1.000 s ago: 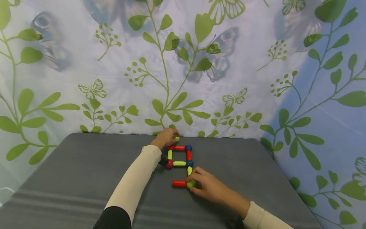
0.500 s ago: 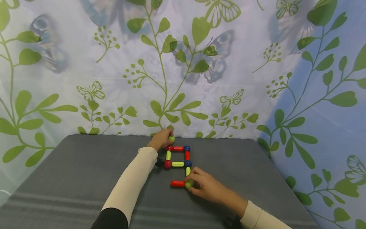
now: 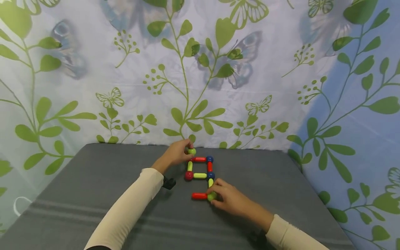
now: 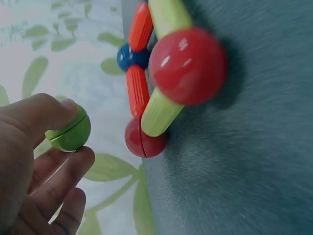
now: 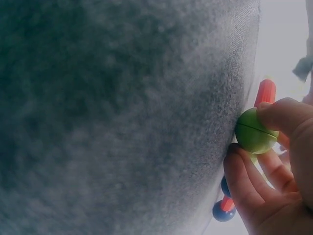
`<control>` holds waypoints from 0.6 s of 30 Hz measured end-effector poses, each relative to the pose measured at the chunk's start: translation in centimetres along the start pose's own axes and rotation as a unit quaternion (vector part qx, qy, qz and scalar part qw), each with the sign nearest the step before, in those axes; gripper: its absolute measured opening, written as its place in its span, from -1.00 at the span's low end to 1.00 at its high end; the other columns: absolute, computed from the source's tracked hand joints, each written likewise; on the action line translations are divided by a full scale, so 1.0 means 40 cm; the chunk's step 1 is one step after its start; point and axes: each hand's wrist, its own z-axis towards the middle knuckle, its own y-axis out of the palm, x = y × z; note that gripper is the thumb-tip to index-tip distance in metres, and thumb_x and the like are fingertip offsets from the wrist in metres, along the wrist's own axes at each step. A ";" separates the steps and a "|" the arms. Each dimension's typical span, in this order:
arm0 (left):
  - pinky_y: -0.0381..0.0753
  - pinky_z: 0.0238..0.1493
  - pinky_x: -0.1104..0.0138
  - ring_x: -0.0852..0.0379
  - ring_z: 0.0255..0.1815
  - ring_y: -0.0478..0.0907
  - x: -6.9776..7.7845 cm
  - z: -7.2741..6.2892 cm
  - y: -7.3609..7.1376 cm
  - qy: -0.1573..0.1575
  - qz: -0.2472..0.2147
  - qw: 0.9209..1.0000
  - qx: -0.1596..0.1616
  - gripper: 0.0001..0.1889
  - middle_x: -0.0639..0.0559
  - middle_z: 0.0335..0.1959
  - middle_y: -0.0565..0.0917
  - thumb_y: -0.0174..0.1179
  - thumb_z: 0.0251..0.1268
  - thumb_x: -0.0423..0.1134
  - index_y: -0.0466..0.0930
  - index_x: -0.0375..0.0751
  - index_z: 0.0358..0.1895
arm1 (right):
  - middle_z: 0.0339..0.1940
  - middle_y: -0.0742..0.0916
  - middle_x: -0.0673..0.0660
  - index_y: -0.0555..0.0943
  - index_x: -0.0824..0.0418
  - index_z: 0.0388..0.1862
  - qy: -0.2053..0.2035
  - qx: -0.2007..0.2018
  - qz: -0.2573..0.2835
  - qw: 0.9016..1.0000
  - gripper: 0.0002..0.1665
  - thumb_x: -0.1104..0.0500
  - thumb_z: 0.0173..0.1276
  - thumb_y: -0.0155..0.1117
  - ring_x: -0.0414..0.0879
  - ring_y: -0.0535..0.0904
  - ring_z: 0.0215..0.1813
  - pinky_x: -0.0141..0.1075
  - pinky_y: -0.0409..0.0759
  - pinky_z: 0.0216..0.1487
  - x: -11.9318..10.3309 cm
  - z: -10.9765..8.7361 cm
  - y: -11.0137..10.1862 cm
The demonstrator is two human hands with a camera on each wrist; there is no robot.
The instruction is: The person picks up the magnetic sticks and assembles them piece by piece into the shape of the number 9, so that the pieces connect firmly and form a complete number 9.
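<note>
My left hand (image 3: 175,154) pinches a loose green ball (image 4: 71,128) between thumb and fingers, beside the far left corner of a square of magnetic rods and balls. That corner is a red ball (image 4: 145,138); a second red ball (image 3: 189,175) forms the near left corner, and blue balls (image 3: 209,159) mark the right side. From the near right corner a yellow-green rod (image 3: 210,182) leads to another green ball (image 5: 256,131), which my right hand (image 3: 232,198) grips with thumb and fingers. A red rod (image 3: 199,196) sticks out leftward from this ball.
The pieces lie on a grey cloth-covered table (image 3: 131,208). Its far edge meets a hanging curtain (image 3: 140,86) printed with leaves and butterflies. A black wrist device (image 3: 169,183) sits under the left sleeve, and a white loop (image 3: 21,205) shows at the left edge.
My left hand, with its green ball, has shifted slightly left relative to the square, and the left wrist has swung away from the near red ball. My right hand keeps its grip.
</note>
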 end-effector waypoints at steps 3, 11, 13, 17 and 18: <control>0.62 -0.16 0.20 0.11 -0.16 0.67 0.019 -0.052 0.001 0.012 0.001 1.000 -0.015 -0.76 0.11 -0.16 0.62 0.40 0.28 -0.25 0.52 -0.07 -0.11 | -0.08 0.50 -0.14 0.67 -0.06 0.06 -0.003 -0.001 -0.002 1.000 -0.66 0.14 0.33 0.47 -0.20 0.49 -0.25 -0.38 0.50 -0.25 0.003 0.000 0.000; 0.62 -0.13 0.28 0.18 -0.21 0.66 0.041 -0.175 0.015 0.062 0.017 0.994 -0.088 -0.74 0.21 -0.22 0.62 0.45 0.22 -0.26 0.53 -0.03 -0.15 | -0.10 0.49 -0.14 0.67 -0.03 0.04 -0.012 0.008 -0.007 1.000 -0.68 0.15 0.33 0.48 -0.20 0.49 -0.23 -0.37 0.51 -0.22 0.005 0.002 -0.004; 0.61 -0.16 0.31 0.21 -0.23 0.64 0.042 -0.204 0.021 0.063 0.016 0.992 -0.105 -0.73 0.23 -0.23 0.61 0.46 0.21 -0.26 0.52 -0.01 -0.17 | -0.10 0.49 -0.14 0.67 -0.03 0.04 -0.012 0.006 -0.008 1.000 -0.68 0.14 0.33 0.47 -0.19 0.49 -0.22 -0.37 0.51 -0.20 0.004 0.002 -0.004; 0.60 -0.21 0.34 0.26 -0.29 0.63 0.043 -0.250 0.034 0.075 0.012 0.989 -0.131 -0.74 0.22 -0.30 0.59 0.46 0.22 -0.27 0.51 -0.01 -0.20 | -0.10 0.49 -0.14 0.67 -0.04 0.05 -0.010 0.005 -0.009 1.000 -0.68 0.14 0.34 0.47 -0.21 0.48 -0.21 -0.37 0.51 -0.20 0.002 0.000 0.000; 0.60 -0.22 0.34 0.27 -0.30 0.62 0.043 -0.258 0.037 0.076 0.009 0.988 -0.135 -0.74 0.22 -0.31 0.59 0.46 0.21 -0.28 0.51 -0.01 -0.21 | -0.10 0.48 -0.14 0.66 -0.04 0.05 -0.010 0.006 -0.009 1.000 -0.68 0.14 0.34 0.47 -0.22 0.48 -0.22 -0.37 0.51 -0.21 0.002 0.000 0.000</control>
